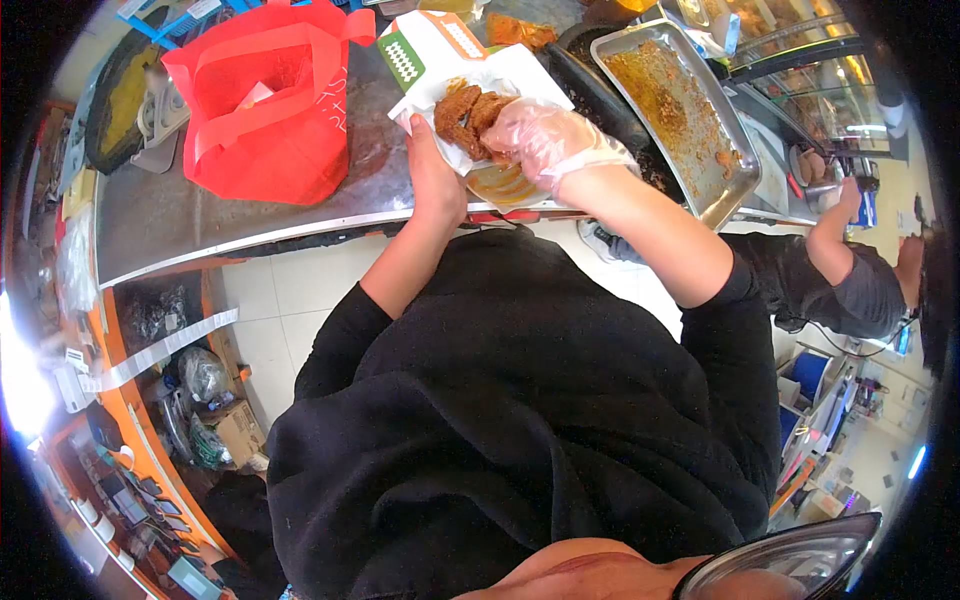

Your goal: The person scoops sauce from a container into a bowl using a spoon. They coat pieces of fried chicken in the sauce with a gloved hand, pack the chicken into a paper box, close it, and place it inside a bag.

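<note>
My left hand [434, 178] is bare and grips the near left edge of a white takeaway box [436, 52] with green and orange panels, thumb on top and fingers hidden underneath. White paper [407, 105] lines the box, and browned fried chicken pieces [460, 112] lie on it. A clear plastic glove covers my right hand [560, 142], whose fingers are closed at the right side of the chicken; the fingertips are partly hidden. Below that hand, a brownish smeared round surface [505, 187] shows at the counter's edge.
A red cloth bag [270, 110] stands open on the dark counter [150, 225] to the left. To the right lies a metal tray [745, 165] with oil and crumbs. Another golden fried piece [520, 33] sits behind the box. A co-worker's arm [835, 240] reaches in at far right.
</note>
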`<state>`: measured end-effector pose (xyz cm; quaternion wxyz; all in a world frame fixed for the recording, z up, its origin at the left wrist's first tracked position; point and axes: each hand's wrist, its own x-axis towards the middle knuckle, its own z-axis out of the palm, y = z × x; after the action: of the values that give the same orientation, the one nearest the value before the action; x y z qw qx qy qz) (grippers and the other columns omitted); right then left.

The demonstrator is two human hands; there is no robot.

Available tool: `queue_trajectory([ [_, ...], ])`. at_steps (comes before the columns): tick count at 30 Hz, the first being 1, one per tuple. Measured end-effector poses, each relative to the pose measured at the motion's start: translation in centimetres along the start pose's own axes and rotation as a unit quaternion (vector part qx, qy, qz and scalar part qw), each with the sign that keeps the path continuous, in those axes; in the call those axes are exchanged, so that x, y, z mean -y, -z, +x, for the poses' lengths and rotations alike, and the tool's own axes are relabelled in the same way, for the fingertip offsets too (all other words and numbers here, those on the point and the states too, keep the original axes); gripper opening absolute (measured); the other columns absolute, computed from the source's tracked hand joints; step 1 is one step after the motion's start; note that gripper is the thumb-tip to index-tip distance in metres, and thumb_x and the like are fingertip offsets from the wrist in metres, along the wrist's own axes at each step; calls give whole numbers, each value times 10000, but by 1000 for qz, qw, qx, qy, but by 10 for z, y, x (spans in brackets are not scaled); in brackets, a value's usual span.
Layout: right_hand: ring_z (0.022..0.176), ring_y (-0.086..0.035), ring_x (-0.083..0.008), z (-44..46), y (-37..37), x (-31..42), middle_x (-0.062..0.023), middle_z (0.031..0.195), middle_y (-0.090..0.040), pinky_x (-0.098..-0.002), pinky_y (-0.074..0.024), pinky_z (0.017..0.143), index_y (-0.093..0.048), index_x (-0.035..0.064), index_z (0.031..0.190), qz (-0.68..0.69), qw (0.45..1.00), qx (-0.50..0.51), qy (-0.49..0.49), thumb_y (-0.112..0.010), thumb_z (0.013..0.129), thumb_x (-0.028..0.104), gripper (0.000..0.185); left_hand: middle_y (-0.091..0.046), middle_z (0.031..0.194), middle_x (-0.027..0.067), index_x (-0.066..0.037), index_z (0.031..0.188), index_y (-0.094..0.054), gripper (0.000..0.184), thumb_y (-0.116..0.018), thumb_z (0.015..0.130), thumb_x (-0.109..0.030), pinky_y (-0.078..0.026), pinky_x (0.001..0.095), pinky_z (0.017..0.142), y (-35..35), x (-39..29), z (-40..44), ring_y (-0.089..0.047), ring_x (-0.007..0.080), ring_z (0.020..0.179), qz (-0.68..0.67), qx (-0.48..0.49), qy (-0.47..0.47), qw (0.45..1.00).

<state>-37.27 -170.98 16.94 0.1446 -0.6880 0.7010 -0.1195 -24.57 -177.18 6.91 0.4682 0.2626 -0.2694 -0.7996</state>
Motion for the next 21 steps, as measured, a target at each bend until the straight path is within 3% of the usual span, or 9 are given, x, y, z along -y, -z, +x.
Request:
queue_trajectory([
  [1, 911, -611, -269, -4, -2, 1, -113, 934, -654, -357, -492, 789, -681, 148, 912, -76, 994, -38, 72, -515, 821, 117, 192, -397, 1360, 93, -108, 1370, -275, 521, -225, 980, -450, -319, 440, 1038, 1, 1, 1, -394, 264, 1259, 7, 6, -2, 1000],
  [4, 915, -605, -275, 1, 1, -14, -120, 954, -643, -361, -487, 789, -670, 145, 949, 41, 995, 87, -32, -504, 841, 151, 198, -398, 1357, 89, -112, 1370, -279, 527, -217, 979, -460, -329, 454, 1029, 2, 0, 2, -397, 267, 1255, 19, 18, -4, 1000],
  [7, 877, -614, -319, 11, 14, -17, -129, 954, -642, -385, -505, 728, -662, 124, 924, -21, 999, -1, -37, -528, 813, 254, 217, -401, 1356, 92, -110, 1369, -286, 530, -208, 979, -461, -338, 468, 1019, 0, -4, 0, -401, 272, 1252, 14, 19, 5, 1000],
  [8, 881, -615, -322, 15, 15, -14, -128, 957, -640, -386, -509, 755, -658, 109, 911, 18, 998, 0, -60, -552, 785, 191, 184, -403, 1355, 93, -110, 1369, -288, 530, -206, 979, -460, -340, 475, 1016, 0, -5, 0, -402, 275, 1251, 13, 20, 10, 1000],
  [12, 901, -607, -273, 4, -4, -16, -109, 913, -648, -344, -487, 806, -656, 110, 879, -50, 986, -104, 122, -474, 783, 39, 217, -411, 1349, 104, -104, 1367, -294, 532, -204, 979, -457, -346, 493, 1010, -6, -13, -6, -412, 286, 1244, 2, 30, 34, 999],
  [16, 889, -608, -270, 15, 14, -29, -112, 924, -644, -337, -499, 781, -662, 86, 826, -11, 996, -87, 10, -432, 802, 51, 234, -417, 1346, 110, -97, 1364, -298, 538, -207, 978, -460, -369, 494, 997, -11, -20, -7, -427, 292, 1234, 14, 17, 19, 1000],
  [19, 875, -612, -259, 19, 25, -16, -106, 913, -646, -331, -502, 777, -669, 80, 825, -2, 977, -169, 126, -410, 821, 60, 260, -417, 1345, 117, -94, 1364, -299, 541, -210, 977, -461, -382, 499, 986, -8, -20, -6, -431, 299, 1231, 32, 26, 23, 999],
  [20, 876, -613, -260, 21, 19, -16, -99, 913, -648, -322, -500, 782, -673, 83, 855, -30, 995, -87, 47, -436, 826, 71, 239, -418, 1345, 119, -94, 1366, -297, 542, -211, 977, -462, -385, 504, 982, -7, -19, -6, -431, 302, 1230, 33, 33, 28, 998],
  [21, 876, -613, -260, 22, 20, -17, -96, 911, -647, -320, -499, 787, -672, 83, 858, 25, 996, -81, 26, -453, 819, 66, 223, -418, 1344, 121, -94, 1367, -296, 544, -211, 976, -463, -388, 509, 978, -6, -18, -6, -432, 305, 1230, 35, 41, 33, 998],
])
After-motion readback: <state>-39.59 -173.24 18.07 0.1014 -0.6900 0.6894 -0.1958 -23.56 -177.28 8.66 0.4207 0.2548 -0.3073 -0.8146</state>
